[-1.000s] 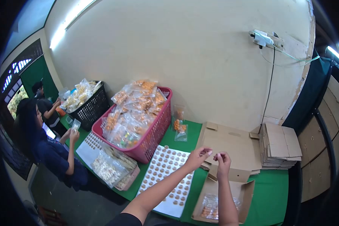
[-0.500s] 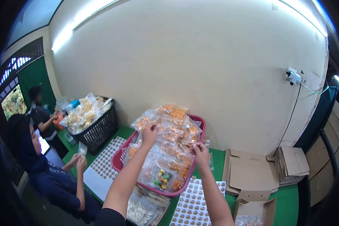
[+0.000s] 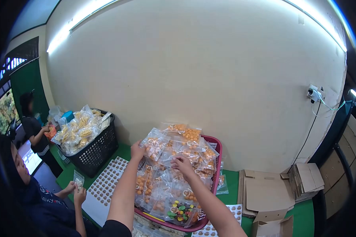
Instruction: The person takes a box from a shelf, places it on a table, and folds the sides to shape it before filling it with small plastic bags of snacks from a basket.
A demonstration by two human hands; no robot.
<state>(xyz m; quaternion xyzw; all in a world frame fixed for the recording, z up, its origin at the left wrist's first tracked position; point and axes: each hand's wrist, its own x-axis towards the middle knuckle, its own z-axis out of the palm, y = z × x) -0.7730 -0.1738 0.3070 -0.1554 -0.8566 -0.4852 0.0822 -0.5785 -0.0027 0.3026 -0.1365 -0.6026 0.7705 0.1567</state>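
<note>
A red basket (image 3: 218, 158) is heaped with clear plastic bags of orange snacks (image 3: 191, 134). At the left side of the heap my left hand (image 3: 137, 151) is closed on the edge of a clear snack bag (image 3: 155, 143) with a round sticker. My right hand (image 3: 182, 164) hovers over the middle of the pile, its fingers apart and holding nothing that shows. A bag of multicoloured sweets (image 3: 180, 210) lies at the basket's near end.
Sticker sheets (image 3: 106, 183) lie on the green table (image 3: 126, 151). A black basket (image 3: 91, 152) of yellow snack bags stands left. Flat cardboard (image 3: 267, 187) and stacked boxes (image 3: 306, 175) lie right. One co-worker (image 3: 47, 209) holds a small bag; another person (image 3: 33, 126) stands behind.
My left hand has moved left and down, now at a snack bag's edge. My right hand has moved left over the pile and its fingers have spread. The view has shifted.
</note>
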